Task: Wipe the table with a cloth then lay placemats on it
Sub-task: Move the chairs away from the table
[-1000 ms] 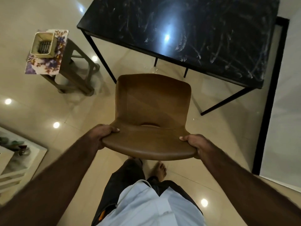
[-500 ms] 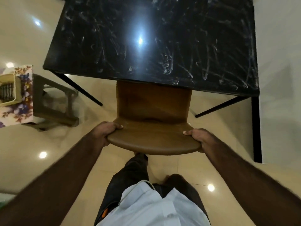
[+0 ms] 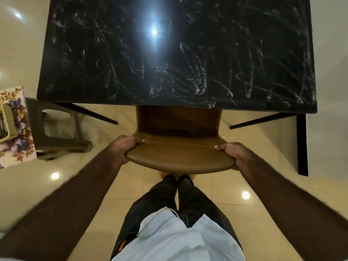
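Trousers (image 3: 169, 202), dark, and the hem of a white shirt (image 3: 175, 240) fill our view at six o'clock, and past them both our forearms reach forward, set well apart. Our left hand (image 3: 122, 149) is clamped on the left end of the top rail of a brown chair (image 3: 178, 157), thumb over the upper face and fingers curled beneath. Our right hand (image 3: 233, 155) grips the right end of that rail in the same way. The rail sits at the centre of the frame, and beyond it, toward twelve o'clock, the chair's seat runs in under the near edge of the table (image 3: 177, 53) and is hidden there.

The table takes up the whole upper part of the view, from eleven round to one o'clock. Its top is black and glossy, crossed all over by pale streaks and smears, with a ceiling lamp mirrored as a bright spot near its middle. Thin black legs slant down to the pale tiled floor (image 3: 56, 185) at either side of the chair.

At nine o'clock, just left of the table's near corner, stands a low grey-brown stool (image 3: 62, 132). On it lies a flowered sheet, perhaps the placemats (image 3: 18, 132), though the frame's edge cuts it off. A cream-coloured holder (image 3: 7, 125) rests on top of that.
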The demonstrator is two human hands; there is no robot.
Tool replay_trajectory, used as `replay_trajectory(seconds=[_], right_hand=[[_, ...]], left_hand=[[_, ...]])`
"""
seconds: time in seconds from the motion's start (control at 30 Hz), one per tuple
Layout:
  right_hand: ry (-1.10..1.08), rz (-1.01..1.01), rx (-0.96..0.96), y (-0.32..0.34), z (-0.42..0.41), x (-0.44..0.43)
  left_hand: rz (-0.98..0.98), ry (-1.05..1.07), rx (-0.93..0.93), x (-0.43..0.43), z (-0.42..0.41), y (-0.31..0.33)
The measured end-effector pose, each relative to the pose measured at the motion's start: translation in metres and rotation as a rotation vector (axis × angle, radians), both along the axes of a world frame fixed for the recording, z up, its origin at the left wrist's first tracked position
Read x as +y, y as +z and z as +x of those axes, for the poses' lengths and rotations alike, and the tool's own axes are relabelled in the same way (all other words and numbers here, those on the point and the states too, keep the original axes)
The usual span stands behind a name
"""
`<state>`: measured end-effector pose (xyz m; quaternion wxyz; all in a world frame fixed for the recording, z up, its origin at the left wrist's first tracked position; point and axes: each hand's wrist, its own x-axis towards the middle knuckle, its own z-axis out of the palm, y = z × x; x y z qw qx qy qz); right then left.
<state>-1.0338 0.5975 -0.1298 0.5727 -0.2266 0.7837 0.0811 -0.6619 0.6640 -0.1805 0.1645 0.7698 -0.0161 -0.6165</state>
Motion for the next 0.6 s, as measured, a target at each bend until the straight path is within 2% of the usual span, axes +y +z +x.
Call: replay_trajectory(seconds=[0.37, 0.6], right_hand=[[-0.003, 0.006, -0.015, -0.012, -0.012, -0.005], [0.034, -0.009, -0.03, -0.008, -0.016, -0.013]], left_hand=[[0.025, -0.022, -0.049, -0.001, -0.021, 0.001], [0.004, 0.035, -0.036, -0.003, -0.021, -0.003]])
